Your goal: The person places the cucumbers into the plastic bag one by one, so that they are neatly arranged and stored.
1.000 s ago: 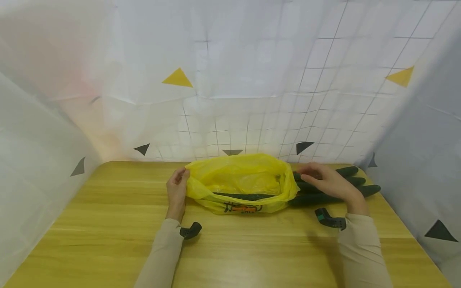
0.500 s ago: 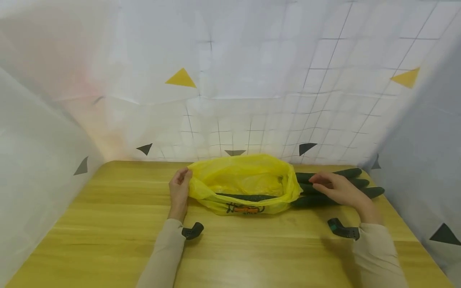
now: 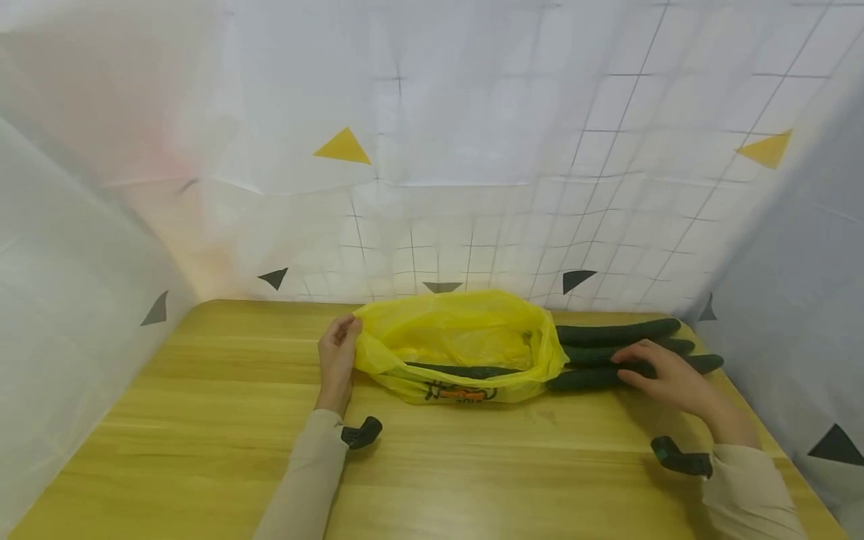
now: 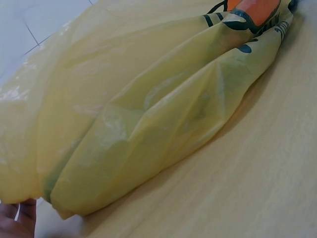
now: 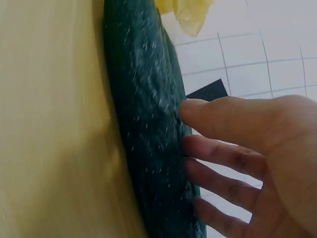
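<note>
A yellow plastic bag (image 3: 466, 315) lies on its side with its mouth held wide, and a dark green cucumber (image 3: 466, 370) shows inside it. My left hand (image 3: 336, 360) pinches the bag's left rim; in the left wrist view only some fingers (image 4: 25, 218) show below the bag (image 4: 163, 114). Three cucumbers (image 3: 617, 332) lie side by side to the right of the bag. Over the nearest of these, the right hand (image 3: 668, 375) hovers with thumb and fingers spread apart. In the right wrist view its fingertips are close to that cucumber (image 5: 143, 119); contact is hard to tell.
The wooden table (image 3: 472, 480) reaches back to a white sheet wall (image 3: 459, 165) with grid lines and triangles. Sheets also stand at both sides. Small black devices (image 3: 362, 433) sit at both wrists.
My right hand has moved to the right and nearer along the cucumbers, away from the bag's mouth, and now stands over the nearest one. The left hand keeps its hold on the bag.
</note>
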Available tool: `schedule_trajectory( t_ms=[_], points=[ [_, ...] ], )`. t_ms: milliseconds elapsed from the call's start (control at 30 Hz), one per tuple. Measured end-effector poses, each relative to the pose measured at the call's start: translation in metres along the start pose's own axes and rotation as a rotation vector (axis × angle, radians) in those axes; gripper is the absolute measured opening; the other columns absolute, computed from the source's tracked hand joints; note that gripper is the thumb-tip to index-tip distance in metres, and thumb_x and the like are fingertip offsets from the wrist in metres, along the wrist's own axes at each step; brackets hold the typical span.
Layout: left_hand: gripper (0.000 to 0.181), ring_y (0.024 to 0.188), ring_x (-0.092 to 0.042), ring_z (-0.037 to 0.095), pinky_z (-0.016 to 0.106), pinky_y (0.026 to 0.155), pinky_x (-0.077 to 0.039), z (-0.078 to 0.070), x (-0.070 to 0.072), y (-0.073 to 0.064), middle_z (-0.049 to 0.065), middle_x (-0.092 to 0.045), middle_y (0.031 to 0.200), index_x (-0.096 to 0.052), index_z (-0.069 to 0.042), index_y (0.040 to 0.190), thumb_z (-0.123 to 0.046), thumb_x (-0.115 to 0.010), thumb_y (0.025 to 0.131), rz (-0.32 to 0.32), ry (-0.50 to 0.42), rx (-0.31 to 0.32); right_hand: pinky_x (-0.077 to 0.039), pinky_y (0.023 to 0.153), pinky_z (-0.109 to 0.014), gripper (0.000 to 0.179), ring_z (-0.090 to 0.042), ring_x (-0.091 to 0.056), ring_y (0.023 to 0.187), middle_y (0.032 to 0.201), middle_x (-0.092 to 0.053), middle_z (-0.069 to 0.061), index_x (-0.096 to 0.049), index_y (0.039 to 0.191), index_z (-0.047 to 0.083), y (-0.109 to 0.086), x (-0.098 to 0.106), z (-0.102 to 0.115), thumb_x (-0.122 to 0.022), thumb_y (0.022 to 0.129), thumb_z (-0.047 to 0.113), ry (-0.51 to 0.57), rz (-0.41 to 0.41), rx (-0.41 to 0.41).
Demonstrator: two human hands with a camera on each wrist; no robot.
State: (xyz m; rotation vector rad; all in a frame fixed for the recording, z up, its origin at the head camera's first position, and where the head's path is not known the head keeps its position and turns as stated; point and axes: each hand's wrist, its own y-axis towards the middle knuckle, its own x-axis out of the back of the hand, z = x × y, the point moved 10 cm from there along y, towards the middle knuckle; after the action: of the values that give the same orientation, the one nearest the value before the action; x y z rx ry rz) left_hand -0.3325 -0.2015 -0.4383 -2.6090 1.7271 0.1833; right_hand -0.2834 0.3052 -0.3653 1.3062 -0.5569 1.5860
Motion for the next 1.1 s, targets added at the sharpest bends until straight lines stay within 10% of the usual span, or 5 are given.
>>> schedule_trajectory(
  t_ms=[533,1100],
  points=[
    [0.030,0.092,-0.052,0.011,0.015,0.078,-0.044,0.003,-0.001,0.002,-0.004,-0.058,0.098,-0.062,-0.009,0.108,-0.034,-0.064,0.090,0.008,-0.023,0.002,-0.045,0.082,-0.037,0.034,-0.025,-0.052,0.104,0.113,-0.059,-0.004,-0.065,0.114,0.015,-0.005,-0.009,-0.010,-0.073,0.083,0.027,0.038,0.067,-0.010],
    [0.030,0.091,-0.053,0.010,0.015,0.076,-0.045,0.003,-0.001,0.001,-0.006,-0.059,0.097,-0.063,-0.009,0.107,-0.033,-0.064,0.090,0.002,-0.029,0.001,-0.041,0.074,-0.034,0.043,-0.021,-0.051,0.089,0.098,-0.056,0.000,-0.067,0.109,0.015,-0.004,-0.013,-0.004,-0.083,0.070,0.018,-0.041,-0.033,0.126]
  ],
)
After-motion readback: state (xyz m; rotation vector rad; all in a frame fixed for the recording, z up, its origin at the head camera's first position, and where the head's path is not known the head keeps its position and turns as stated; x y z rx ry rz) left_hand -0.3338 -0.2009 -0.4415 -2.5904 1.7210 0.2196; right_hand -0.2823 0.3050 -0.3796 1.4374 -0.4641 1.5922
